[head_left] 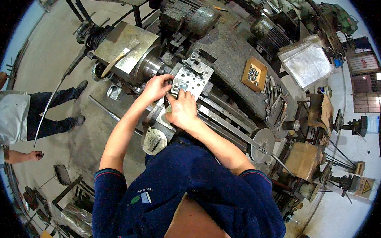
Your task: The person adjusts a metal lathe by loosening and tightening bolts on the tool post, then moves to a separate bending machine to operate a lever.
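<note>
I lean over a large lathe [226,57]. A square metal plate with several holes [195,78] is mounted on the machine's carriage. My left hand [157,87] has its fingers closed on a small metal block at the plate's near left corner. My right hand [182,108] rests just below it, fingertips touching the same corner of the plate. Whether either hand holds a tool is hidden by the fingers. A bolt and clamp [192,58] stand on the plate's far edge.
A brush [119,57] lies on the lathe's headstock box. A wooden tray of nuts [253,74] sits on the machine bed, a handwheel [262,143] at its right end. Another person [27,113] stands on the concrete floor at left. Cardboard boxes [302,158] stand right.
</note>
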Tool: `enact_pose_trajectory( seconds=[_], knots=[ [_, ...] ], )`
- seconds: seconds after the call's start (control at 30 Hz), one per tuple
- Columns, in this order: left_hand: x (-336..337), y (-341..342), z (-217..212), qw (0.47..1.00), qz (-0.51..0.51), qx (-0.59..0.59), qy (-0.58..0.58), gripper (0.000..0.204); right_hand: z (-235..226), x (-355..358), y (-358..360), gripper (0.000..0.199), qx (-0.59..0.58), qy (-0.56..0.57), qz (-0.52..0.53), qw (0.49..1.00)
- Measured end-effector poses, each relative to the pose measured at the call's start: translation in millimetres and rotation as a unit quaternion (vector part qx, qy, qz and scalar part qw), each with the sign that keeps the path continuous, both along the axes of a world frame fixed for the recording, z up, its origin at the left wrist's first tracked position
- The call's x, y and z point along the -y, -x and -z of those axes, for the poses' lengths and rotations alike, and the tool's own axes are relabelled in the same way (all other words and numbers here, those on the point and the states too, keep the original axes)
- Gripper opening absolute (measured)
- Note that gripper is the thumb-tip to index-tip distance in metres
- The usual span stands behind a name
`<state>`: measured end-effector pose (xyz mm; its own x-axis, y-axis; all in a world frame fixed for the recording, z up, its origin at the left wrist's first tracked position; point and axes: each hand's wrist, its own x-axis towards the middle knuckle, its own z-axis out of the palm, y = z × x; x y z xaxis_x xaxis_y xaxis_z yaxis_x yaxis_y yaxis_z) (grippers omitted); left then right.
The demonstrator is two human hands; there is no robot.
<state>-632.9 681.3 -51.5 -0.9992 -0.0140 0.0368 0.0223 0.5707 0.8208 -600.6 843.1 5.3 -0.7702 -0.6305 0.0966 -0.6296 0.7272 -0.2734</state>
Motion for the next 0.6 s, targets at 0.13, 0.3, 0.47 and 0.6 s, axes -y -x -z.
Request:
enact_pose_trajectory(
  seconds=[0.13, 0.3, 0.47, 0.6],
  knots=[
    [-0.1, -3.0, 1.2, 1.0, -0.023, 0.013, -0.016, 0.033, -3.6, 2.1, 6.0, 0.052, 0.025, -0.017, 0.006, 1.0],
    [-3.3, -10.0, 5.4, 0.996, -0.064, 0.012, -0.056, 0.031, 4.3, -13.4, 13.4, 0.048, 0.029, 0.046, -0.05, 0.997],
    [-10.3, -14.8, -3.5, 0.993, -0.112, 0.023, -0.042, 0.03, 2.0, -26.9, 27.1, 0.053, 0.064, 0.001, -0.095, 0.993],
    [-6.9, -11.6, -1.3, 0.994, -0.101, 0.018, -0.037, 0.03, -3.6, -23.7, 16.5, 0.057, 0.057, 0.016, -0.06, 0.996]
  ],
)
